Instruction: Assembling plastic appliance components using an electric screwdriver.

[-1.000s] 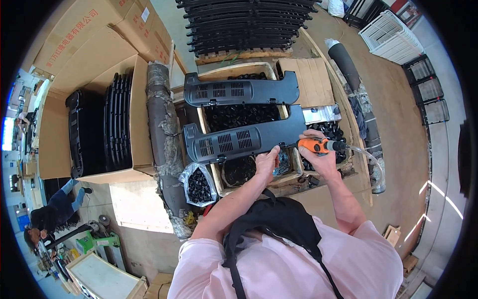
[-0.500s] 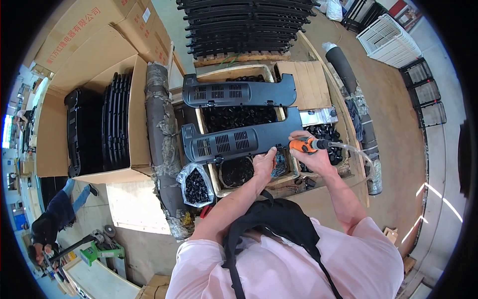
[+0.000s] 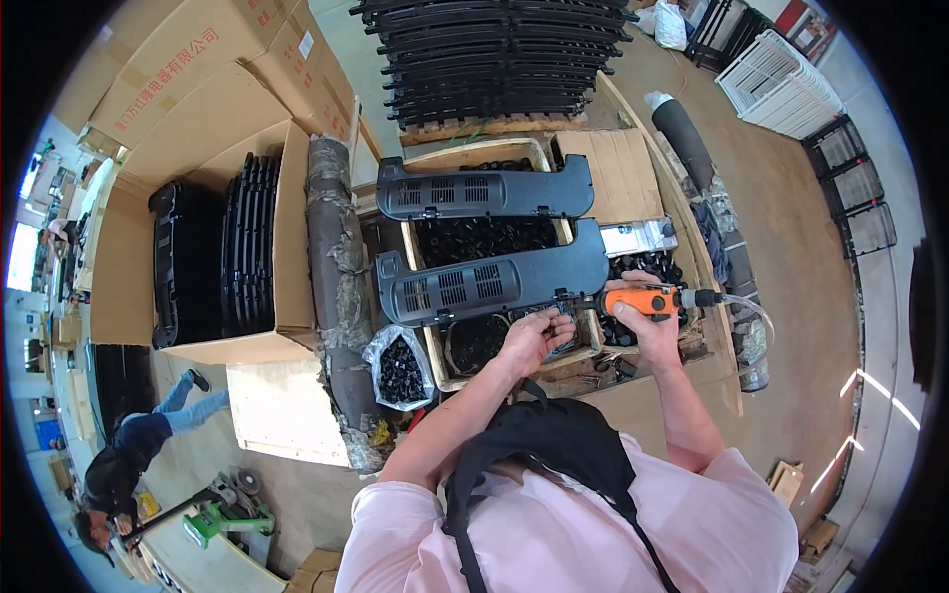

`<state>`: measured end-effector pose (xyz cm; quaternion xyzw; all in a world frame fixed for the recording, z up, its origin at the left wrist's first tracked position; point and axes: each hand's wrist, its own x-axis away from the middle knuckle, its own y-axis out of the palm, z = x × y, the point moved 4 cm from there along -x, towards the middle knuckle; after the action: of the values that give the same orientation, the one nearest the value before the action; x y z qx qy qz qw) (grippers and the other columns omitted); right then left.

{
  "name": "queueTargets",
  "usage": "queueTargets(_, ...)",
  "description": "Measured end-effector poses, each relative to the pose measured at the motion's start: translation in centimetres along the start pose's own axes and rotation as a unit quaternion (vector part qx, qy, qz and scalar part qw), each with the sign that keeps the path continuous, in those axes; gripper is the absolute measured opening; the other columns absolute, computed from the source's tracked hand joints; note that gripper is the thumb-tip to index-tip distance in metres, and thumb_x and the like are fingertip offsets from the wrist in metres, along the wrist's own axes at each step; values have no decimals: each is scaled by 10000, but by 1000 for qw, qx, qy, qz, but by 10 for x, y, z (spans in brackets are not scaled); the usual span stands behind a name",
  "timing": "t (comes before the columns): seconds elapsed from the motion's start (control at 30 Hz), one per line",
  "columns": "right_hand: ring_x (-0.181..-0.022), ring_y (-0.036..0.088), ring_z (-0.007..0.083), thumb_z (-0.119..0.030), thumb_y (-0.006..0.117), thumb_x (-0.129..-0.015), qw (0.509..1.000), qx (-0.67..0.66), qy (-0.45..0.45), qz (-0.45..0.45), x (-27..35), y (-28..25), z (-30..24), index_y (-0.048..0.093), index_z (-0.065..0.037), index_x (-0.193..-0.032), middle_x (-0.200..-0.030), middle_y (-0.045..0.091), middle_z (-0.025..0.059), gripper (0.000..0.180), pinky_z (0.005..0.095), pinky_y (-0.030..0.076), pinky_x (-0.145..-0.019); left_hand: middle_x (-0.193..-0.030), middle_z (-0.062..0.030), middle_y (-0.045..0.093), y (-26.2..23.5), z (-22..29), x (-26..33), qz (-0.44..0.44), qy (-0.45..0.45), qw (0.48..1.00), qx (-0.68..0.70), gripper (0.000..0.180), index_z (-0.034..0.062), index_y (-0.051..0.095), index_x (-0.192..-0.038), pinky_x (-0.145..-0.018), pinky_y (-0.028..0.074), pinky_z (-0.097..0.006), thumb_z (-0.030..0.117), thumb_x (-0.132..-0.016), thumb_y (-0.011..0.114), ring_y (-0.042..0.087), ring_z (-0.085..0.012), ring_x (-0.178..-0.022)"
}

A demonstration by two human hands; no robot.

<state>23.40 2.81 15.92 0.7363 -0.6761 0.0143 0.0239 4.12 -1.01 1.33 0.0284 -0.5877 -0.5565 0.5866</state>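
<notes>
Now | right hand (image 3: 647, 326) grips orange driver (image 3: 643, 298) | left hand (image 3: 534, 339) pinches ribbed black panel (image 3: 489, 285)

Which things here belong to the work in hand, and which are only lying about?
In the work:
- orange power screwdriver, held in right hand
- near black vented panel, its lower edge under left hand

Lying about:
- far black vented panel
- bag of small black parts
- cardboard boxes
- stack of black panels
- white crates
</notes>
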Motion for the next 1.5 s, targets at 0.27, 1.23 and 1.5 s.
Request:
queueTargets(0.27,-1107,700,223,-23,770,-867,998,-55,16,21,12,-1,6,575,19,-1354,-1220,720,182,526,377,564,-1006,-923,-24,664,-22,-8,-6,-50,3,995,-88,240,61,639,-1159,-699,569,-281,282,-1115,557,640,-136,-789)
queueTargets(1.23,-1136,693,226,-35,760,-868,998,-28,39,-34,16,10,16,562,12,-1347,-1222,730,169,521,391,554,-1018,-857,14,614,-9,-14,0,-60,-24,998,18,333,73,679,-1176,-665,509,-272,385,-1074,622,587,-123,-743)
queueTargets(1.5,-1122,691,211,-52,784,-864,1000,-9,9,3,23,15,13,567,18,-1340,-1227,725,161,529,382,549,-1023,-865,20,584,3,-14,1,-62,-24,995,79,382,81,665,-1212,-671,484,-275,431,-1070,605,567,-122,-775)
